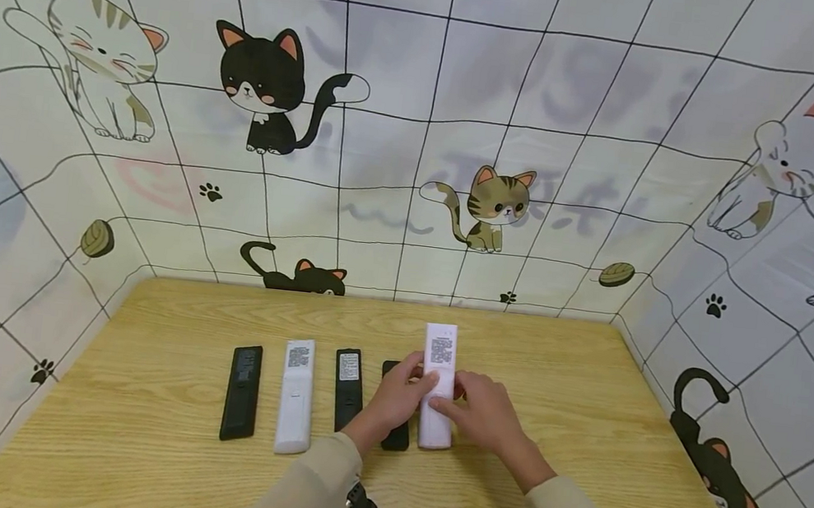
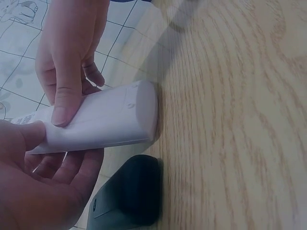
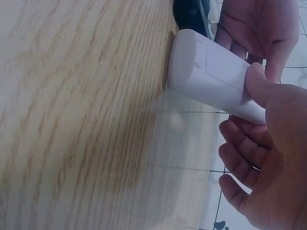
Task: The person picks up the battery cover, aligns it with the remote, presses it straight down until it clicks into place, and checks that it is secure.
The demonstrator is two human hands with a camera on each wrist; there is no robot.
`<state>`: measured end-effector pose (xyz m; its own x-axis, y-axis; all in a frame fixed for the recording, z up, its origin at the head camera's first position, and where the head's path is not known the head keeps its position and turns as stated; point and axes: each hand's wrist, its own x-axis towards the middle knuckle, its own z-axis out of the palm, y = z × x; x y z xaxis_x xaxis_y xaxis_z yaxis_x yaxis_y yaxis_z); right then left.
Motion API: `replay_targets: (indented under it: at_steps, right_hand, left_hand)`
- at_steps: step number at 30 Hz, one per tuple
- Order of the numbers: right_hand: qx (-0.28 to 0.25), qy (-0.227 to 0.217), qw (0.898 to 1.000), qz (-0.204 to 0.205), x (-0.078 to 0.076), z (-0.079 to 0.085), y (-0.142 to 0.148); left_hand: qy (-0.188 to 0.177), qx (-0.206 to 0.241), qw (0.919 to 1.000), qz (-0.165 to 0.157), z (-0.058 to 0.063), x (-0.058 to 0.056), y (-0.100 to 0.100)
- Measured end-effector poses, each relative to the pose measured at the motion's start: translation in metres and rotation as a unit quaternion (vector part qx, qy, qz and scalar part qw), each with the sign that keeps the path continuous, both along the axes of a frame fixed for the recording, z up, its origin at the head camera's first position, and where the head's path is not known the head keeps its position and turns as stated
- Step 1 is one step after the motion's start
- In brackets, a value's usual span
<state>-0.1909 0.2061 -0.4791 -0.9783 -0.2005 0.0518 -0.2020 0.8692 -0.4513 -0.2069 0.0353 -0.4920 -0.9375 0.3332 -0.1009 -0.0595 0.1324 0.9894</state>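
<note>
Both hands hold a white remote control [image 1: 442,383] face down, its printed label toward the far end. My left hand [image 1: 395,398] grips its left side, thumb on the back and fingers beneath, as the left wrist view shows. On the other side my right hand [image 1: 490,412] pinches it, the thumb [image 3: 257,84] lying on the battery cover. The remote's near end [image 2: 146,110] is close to the wooden table; whether it touches, I cannot tell. Partly hidden under my left hand lies a black remote [image 1: 397,437], just left of the white one.
To the left, in a row on the wooden table [image 1: 139,391], lie another black remote [image 1: 347,384], a white remote [image 1: 296,408] and a further black remote [image 1: 241,394], backs up. A cat-patterned sheet [image 1: 389,144] stands behind and along both sides.
</note>
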Motion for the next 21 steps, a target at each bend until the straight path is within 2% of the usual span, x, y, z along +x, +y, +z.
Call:
replay_targets:
  at_steps: [7, 15, 18, 21]
  right_hand:
    - [-0.040, -0.028, 0.999, 0.000, 0.0029, 0.0004, -0.0011]
    - [-0.087, -0.056, 0.995, 0.018, 0.0059, -0.0026, -0.0016]
    - [-0.088, -0.053, 0.994, 0.019, 0.0064, -0.0040, -0.0021]
    - [-0.069, -0.042, 0.996, 0.024, 0.0058, -0.0064, -0.0031]
  left_hand:
    - [0.007, -0.005, 1.0000, 0.006, 0.0015, 0.0017, 0.0000]
    - [0.007, -0.008, 0.9999, 0.013, 0.0008, 0.0019, 0.0011]
    - [0.007, -0.009, 0.9998, 0.013, 0.0004, 0.0016, 0.0013]
    - [0.007, -0.015, 0.9997, 0.018, -0.0007, 0.0009, 0.0017]
